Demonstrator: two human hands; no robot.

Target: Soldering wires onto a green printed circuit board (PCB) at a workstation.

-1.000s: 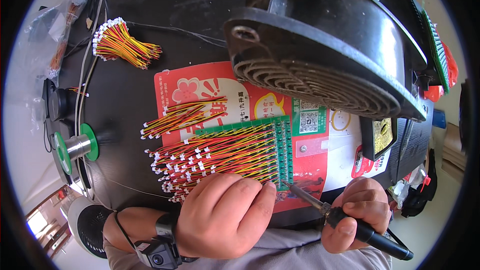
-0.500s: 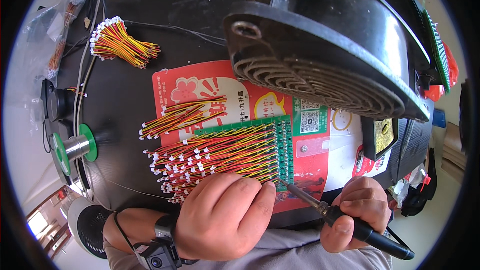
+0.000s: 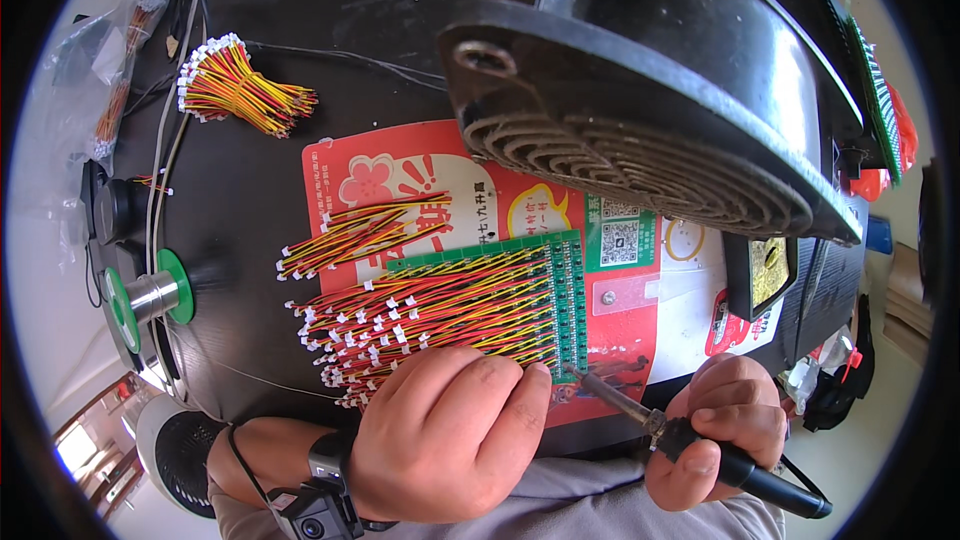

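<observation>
Across the whole view, a dark table (image 3: pixel 350 0) is carrying everything, and a large black fan (image 3: pixel 640 90) with a ringed grille is looming over its far right part. Below the fan, a red printed sheet (image 3: pixel 430 140) is showing bold characters, a pink flower, a yellow speech bubble (image 3: pixel 540 208) and a square scan code (image 3: pixel 619 243) on green. On it a green circuit board (image 3: pixel 568 300) is lying, its red, yellow and black wires (image 3: pixel 450 310) running left to white connectors. The left hand (image 3: pixel 455 435) is curling over the nearest wires; whether its fingertips are pinching one, I cannot tell. The right hand (image 3: pixel 725 430) is closing around the black handle of a soldering iron (image 3: pixel 678 435), whose long axis is slanting from lower right to upper left, its tip pointing at the board's near right corner, touching or just beside it. At the upper left a wire bundle (image 3: pixel 240 90) is lying, and nearer, a green-flanged solder spool (image 3: pixel 152 296) is sitting.
</observation>
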